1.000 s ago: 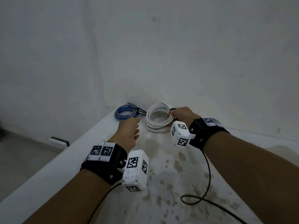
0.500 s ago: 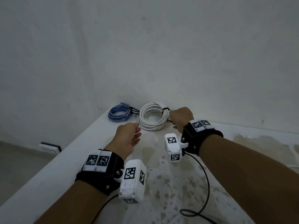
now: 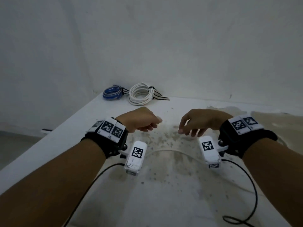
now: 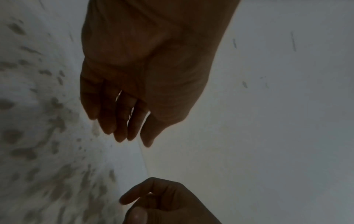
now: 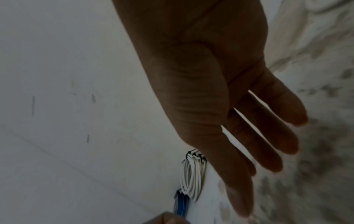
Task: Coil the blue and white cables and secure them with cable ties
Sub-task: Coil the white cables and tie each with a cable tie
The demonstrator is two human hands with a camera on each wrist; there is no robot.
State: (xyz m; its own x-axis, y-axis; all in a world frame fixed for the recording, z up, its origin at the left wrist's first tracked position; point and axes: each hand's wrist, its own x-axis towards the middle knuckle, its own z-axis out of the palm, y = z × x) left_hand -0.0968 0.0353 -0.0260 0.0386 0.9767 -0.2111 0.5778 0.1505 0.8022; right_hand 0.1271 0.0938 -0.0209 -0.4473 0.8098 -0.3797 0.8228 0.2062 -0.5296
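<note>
Two coils sit at the far corner of the bench (image 3: 164, 202), where it meets the wall. The blue cable coil (image 3: 112, 93) lies on the left and the white cable coil (image 3: 140, 94) just beside it on the right, each cinched by black cable ties (image 3: 157, 94) whose tails stick out to the right. One second ago the right hand was touching the white coil and the left hand hovered close to the blue one; both hands are now drawn back toward the person, well apart from the coils, and hold nothing.

The left hand (image 3: 141, 119) hangs over the stained bench top with its fingers loosely curled and relaxed. The right hand (image 3: 200, 120) hangs opposite it, fingers spread and drooping. The two hands face each other with a gap between them.

The left wrist view is dark and shows only the palm and fingers of that hand (image 4: 145, 72), with part of the right hand (image 4: 164, 203) at the bottom edge. In the right wrist view the palm (image 5: 206, 84) covers part of the white coil (image 5: 192, 175), and the blue coil (image 5: 181, 204) is cut short near the bottom edge. How many ties hold each coil is hard to tell.
</note>
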